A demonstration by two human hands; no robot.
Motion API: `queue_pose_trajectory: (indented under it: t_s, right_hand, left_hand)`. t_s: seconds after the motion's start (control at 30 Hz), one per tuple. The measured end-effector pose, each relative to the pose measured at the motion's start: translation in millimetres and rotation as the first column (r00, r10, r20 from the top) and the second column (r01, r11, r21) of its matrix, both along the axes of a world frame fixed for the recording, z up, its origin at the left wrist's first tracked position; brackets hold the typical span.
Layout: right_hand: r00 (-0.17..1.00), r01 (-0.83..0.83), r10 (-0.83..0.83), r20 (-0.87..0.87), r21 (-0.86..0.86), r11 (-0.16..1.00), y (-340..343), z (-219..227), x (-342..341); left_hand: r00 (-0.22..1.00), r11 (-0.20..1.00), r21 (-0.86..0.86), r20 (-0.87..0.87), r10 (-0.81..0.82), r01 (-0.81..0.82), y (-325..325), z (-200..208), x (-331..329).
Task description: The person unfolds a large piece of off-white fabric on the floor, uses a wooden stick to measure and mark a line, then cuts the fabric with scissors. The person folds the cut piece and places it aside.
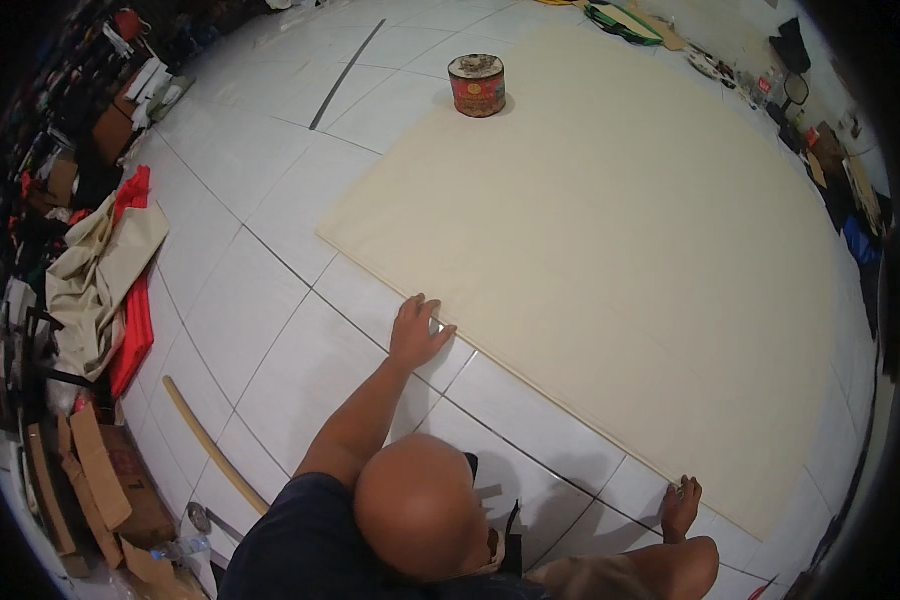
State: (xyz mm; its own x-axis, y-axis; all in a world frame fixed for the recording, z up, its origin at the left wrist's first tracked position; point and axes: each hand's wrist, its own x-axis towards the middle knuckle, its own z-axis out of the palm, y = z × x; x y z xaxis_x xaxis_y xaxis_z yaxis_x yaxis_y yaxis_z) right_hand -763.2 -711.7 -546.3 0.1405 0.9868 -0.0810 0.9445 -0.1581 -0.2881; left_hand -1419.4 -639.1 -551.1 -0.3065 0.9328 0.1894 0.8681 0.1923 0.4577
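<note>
A large cream sheet (610,230) lies flat on the white tiled floor, its near edge running slantwise in front of me. My left hand (420,330) rests at that edge, left of the middle. Its fingers curl round a small silvery object (435,326), too small to identify. Further right along the same edge is my right hand (681,507). Those fingers are bent closed at the border; what they grip, if anything, is too small to make out. A thin double line follows the sheet's edge between both hands.
A round red tin (477,87) stands on the sheet's far left part. Left lie a curved yellowish strip (210,440), crumpled beige fabric (105,280), red material (135,335) and cardboard boxes (120,480). Assorted items line the right wall, including a plastic bottle (765,85).
</note>
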Motion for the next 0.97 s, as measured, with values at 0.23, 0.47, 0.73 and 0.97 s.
queue_pose_trajectory:
  t_s: [0.23, 0.47, 0.73, 0.97]
  right_hand:
    - [0.977, -0.192, 0.207, 0.057, -0.19, 0.963, 26.3, 54.4, -2.8]
    - [0.994, -0.037, 0.061, 0.085, -0.262, 0.964, 74.0, 116.9, 30.8]
    - [0.949, 0.186, 0.006, 0.316, -0.571, 0.8, 76.3, 231.0, 7.2]
    - [0.98, 0.041, 0.084, 0.181, -0.596, 0.802, 136.5, 243.4, -126.2]
  left_hand:
    - [0.981, 0.982, 0.107, -0.095, 0.167, -0.157, 25.5, -11.3, -81.5]
    - [0.917, 0.934, 0.0, -0.19, 0.351, -0.358, 89.6, -21.7, -137.5]
    - [0.904, 0.906, -0.013, -0.06, 0.422, -0.424, 95.8, -20.2, -138.3]
    - [0.881, 0.878, -0.228, 0.126, 0.455, -0.421, 116.5, 2.0, -159.9]
